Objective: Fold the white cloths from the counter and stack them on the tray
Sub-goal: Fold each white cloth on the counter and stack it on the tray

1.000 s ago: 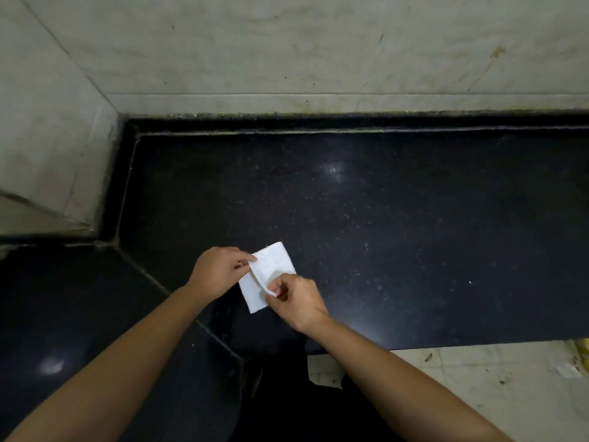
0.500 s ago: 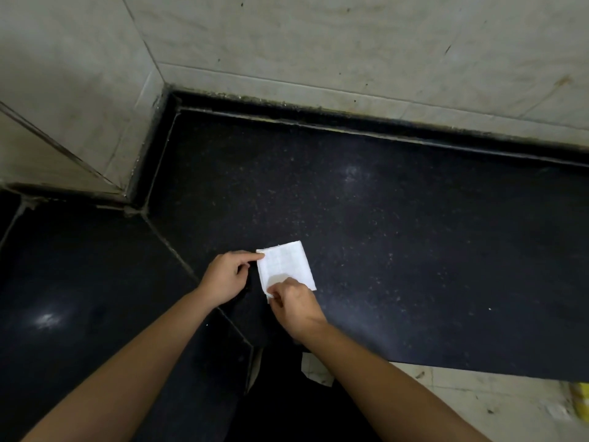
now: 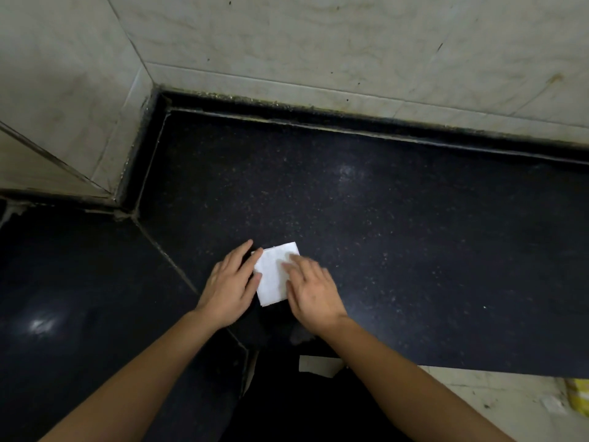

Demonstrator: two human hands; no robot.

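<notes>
A small white cloth [image 3: 274, 275], folded into a square, lies flat on the black speckled counter [image 3: 398, 237] near its front edge. My left hand [image 3: 231, 285] rests flat beside the cloth's left edge, fingers apart and touching it. My right hand [image 3: 310, 290] lies flat over the cloth's right side, fingers spread and slightly blurred. Neither hand grips the cloth. No tray is in view.
The counter forms an L, with a second black slab [image 3: 79, 298] at the left. Tiled walls [image 3: 318, 43] close off the back and the left corner. A light tiled floor [image 3: 494, 397] shows below the front edge at the right, with a yellow object [image 3: 578, 397] at the frame edge.
The pinched corner was laid down, completing a fold. Both hands then opened and now lie flat on the cloth. The view tilted and swung to the right.
</notes>
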